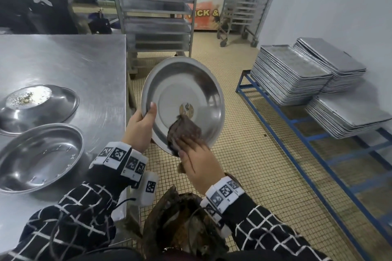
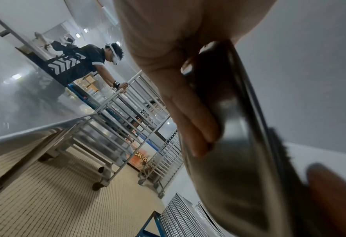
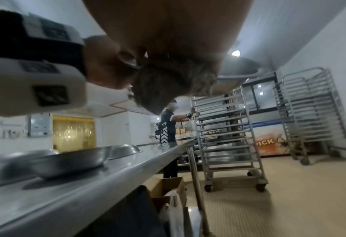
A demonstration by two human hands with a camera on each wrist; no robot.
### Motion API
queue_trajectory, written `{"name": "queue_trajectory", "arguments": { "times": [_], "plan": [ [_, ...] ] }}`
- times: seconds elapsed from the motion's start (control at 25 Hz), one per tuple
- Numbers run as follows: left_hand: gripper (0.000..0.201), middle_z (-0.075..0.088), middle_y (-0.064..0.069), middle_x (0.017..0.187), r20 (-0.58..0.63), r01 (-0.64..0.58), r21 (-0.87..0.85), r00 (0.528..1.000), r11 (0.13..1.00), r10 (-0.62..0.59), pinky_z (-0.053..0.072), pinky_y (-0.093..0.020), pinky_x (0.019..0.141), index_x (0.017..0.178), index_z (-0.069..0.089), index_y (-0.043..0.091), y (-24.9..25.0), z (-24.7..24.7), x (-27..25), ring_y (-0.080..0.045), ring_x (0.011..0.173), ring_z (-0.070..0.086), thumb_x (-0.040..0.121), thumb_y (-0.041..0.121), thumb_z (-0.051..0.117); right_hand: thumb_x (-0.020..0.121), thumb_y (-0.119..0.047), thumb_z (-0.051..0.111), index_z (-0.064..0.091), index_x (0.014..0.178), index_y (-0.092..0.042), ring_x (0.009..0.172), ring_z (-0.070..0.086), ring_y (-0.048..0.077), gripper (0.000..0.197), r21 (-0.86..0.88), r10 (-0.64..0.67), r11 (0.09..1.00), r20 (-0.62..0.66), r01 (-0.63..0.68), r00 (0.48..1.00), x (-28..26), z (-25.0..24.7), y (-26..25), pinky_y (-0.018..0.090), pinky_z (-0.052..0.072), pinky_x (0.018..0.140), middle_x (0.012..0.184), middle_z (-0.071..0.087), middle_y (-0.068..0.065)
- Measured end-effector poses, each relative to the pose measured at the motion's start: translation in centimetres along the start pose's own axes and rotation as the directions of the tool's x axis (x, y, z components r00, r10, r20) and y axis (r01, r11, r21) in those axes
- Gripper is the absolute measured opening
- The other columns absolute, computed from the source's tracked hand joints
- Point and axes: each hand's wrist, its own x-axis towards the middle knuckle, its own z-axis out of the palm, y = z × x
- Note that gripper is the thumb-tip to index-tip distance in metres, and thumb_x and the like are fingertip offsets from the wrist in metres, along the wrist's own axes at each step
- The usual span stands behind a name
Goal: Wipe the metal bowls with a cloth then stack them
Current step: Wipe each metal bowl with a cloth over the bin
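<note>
I hold a wide metal bowl (image 1: 191,91) tilted up over the floor, just off the table's right edge. My left hand (image 1: 141,126) grips its left rim, thumb inside, fingers (image 2: 196,125) behind the bowl's back (image 2: 235,176). My right hand (image 1: 196,154) presses a dark brown cloth (image 1: 183,131) against the bowl's lower inside, near a round sticker. In the right wrist view the cloth (image 3: 168,85) hangs under my palm against the bowl (image 3: 237,77). Two more metal bowls lie on the steel table (image 1: 84,59): one upright (image 1: 40,154), one upside down (image 1: 38,106) with crumbs on its base.
Wheeled steel tray racks (image 1: 157,12) stand behind the table. Stacks of baking trays (image 1: 290,74) sit on a blue frame (image 1: 297,131) at the right. Another person (image 3: 168,128) stands at a rack across the room. The floor is tiled.
</note>
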Motion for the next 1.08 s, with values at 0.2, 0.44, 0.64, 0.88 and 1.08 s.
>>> {"name": "queue_trajectory", "arguments": {
  "times": [0.2,0.44,0.64,0.88,1.08],
  "plan": [
    [0.026,0.069,0.003,0.094,0.037,0.025,-0.031,0.999,0.999,-0.024,0.05,-0.025,0.074,0.105,0.06,0.022,-0.2,-0.7,0.2,-0.013,0.086,0.066,0.099,0.039,0.041,0.098,-0.05,0.008,0.055,0.128,-0.028,0.14,0.026,0.008,0.06,-0.088,0.084,0.992,-0.098,-0.092,0.992,-1.4,-0.6,2.7,0.04,0.011,0.118,0.14,0.046,-0.015],
    [0.028,0.073,0.003,0.073,0.129,0.092,-0.004,0.988,0.996,-0.091,0.051,-0.033,0.065,0.097,0.063,0.02,-1.4,0.0,-0.6,-0.017,0.066,0.07,0.099,0.038,0.041,0.101,-0.034,0.028,0.005,0.15,-0.023,0.146,0.007,0.017,0.055,-0.162,0.279,0.945,-0.051,-0.283,0.959,2.6,-3.9,8.8,0.035,0.025,0.115,0.158,-0.007,-0.006],
    [0.026,0.069,0.005,0.059,0.136,0.142,-0.089,0.982,0.986,-0.129,0.048,-0.03,0.059,0.087,0.061,0.018,-1.1,0.6,-1.3,-0.012,0.052,0.065,0.099,0.032,0.043,0.097,-0.023,0.049,0.053,0.128,-0.016,0.083,0.06,0.008,0.032,0.295,0.469,0.861,-0.147,-0.414,0.871,4.6,-6.9,9.7,0.022,0.048,0.071,0.096,0.064,-0.007],
    [0.036,0.073,-0.007,0.09,0.059,0.13,-0.228,0.991,0.965,-0.12,0.052,-0.044,0.084,0.108,0.064,0.01,-2.5,1.1,-0.7,-0.025,0.083,0.069,0.096,0.04,0.048,0.097,-0.03,0.048,0.055,0.096,-0.015,0.07,0.055,0.01,0.016,0.596,0.724,0.621,-0.188,-0.509,0.663,2.9,-5.7,7.3,0.02,0.038,0.056,0.08,0.057,-0.007],
    [0.03,0.072,-0.001,0.098,0.07,0.133,-0.245,0.99,0.96,-0.119,0.053,-0.034,0.083,0.122,0.055,0.021,-3.1,2.3,-0.7,-0.019,0.09,0.069,0.095,0.033,0.052,0.098,-0.028,0.047,0.053,0.1,-0.013,0.07,0.058,0.007,0.017,0.74,0.794,0.488,-0.157,-0.463,0.587,1.7,-5.5,5.0,0.017,0.043,0.055,0.087,0.06,-0.003]
  ]
}}
